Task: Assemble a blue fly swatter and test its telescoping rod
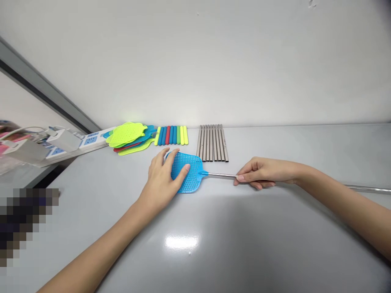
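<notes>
A blue mesh fly swatter head [193,176] lies in the middle of the table, joined to a thin metal rod [221,175]. My left hand [163,173] is on the left part of the head, its thumb across the mesh and its fingers bent around the far edge. My right hand [258,174] pinches the rod between thumb and fingers, right of the head. A thin metal length shows again beyond my right forearm; the forearm hides what lies between.
Along the wall lie a pile of fly swatter heads [126,135], a row of coloured handle grips [171,135] and a row of metal tubes [213,142]. A power strip [91,140] with plugged-in white chargers [64,140] runs along the left edge of the grey table [232,244].
</notes>
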A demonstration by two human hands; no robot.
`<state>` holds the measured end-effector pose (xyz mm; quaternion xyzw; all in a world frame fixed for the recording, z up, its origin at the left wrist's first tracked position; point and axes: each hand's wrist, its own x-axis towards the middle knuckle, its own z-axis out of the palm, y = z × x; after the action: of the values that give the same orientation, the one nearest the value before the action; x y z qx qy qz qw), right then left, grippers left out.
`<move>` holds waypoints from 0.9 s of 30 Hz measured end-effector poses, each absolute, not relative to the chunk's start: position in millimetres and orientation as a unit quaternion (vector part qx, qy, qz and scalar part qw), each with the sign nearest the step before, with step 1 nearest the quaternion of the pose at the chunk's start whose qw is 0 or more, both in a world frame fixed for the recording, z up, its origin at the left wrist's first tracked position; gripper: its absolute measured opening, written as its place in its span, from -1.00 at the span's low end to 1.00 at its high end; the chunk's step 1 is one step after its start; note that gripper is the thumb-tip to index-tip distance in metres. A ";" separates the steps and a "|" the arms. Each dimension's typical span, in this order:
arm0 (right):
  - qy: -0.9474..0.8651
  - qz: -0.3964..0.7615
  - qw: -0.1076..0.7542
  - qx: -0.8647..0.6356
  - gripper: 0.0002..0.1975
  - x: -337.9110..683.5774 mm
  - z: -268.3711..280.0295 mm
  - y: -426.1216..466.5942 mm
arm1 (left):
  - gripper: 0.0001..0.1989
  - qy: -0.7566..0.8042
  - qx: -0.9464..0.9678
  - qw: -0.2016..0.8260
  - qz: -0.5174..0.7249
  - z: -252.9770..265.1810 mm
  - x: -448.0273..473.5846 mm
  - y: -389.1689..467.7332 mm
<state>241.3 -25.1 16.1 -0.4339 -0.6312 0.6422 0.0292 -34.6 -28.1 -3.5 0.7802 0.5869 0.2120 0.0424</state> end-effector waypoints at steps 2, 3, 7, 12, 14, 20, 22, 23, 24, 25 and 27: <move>-0.627 0.647 0.031 -0.433 -0.65 241.2 15.4 -25.1 | -0.49 0.594 0.773 0.067 0.214 -4.7 -35.8 -26.3; -0.626 0.648 0.030 -0.432 -0.65 241.2 15.0 -25.0 | -0.49 0.592 0.774 0.079 0.213 -5.1 -35.9 -25.9; -0.627 0.647 0.028 -0.433 -0.64 241.1 13.9 -23.9 | -0.52 0.571 0.782 0.110 0.222 -6.0 -34.8 -25.5; -0.617 0.654 0.034 -0.436 -0.65 241.2 13.5 -23.7 | -0.58 0.560 0.776 0.115 0.267 -7.1 -35.0 -25.0; -0.611 0.657 0.038 -0.439 -0.65 241.3 13.0 -23.9 | -0.58 0.571 0.755 0.131 0.293 -7.3 -35.2 -25.3; -0.595 0.669 0.043 -0.442 -0.65 242.6 10.1 -22.9 | -0.45 0.585 0.601 0.357 0.410 0.4 -33.7 -24.7; -0.594 0.670 0.046 -0.443 -0.64 243.2 9.3 -22.9 | -0.49 0.571 0.501 0.487 0.431 4.6 -33.8 -22.7; -0.593 0.670 0.048 -0.443 -0.64 243.3 9.1 -23.0 | -0.54 0.559 0.450 0.550 0.427 6.3 -34.0 -21.5; -0.593 0.670 0.050 -0.444 -0.63 243.4 9.0 -23.2 | -0.60 0.546 0.404 0.604 0.416 7.5 -34.3 -20.2; -0.594 0.669 0.051 -0.445 -0.63 243.4 9.1 -23.4 | -0.65 0.533 0.369 0.647 0.402 8.2 -34.7 -19.1; -0.595 0.666 0.051 -0.447 -0.63 243.0 9.5 -23.8 | -0.72 0.512 0.326 0.699 0.378 8.3 -35.3 -17.5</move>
<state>243.0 -23.8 9.5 -0.4466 -0.5951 0.6662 0.0512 -35.3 -17.5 8.3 0.3256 0.5121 0.3777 0.6994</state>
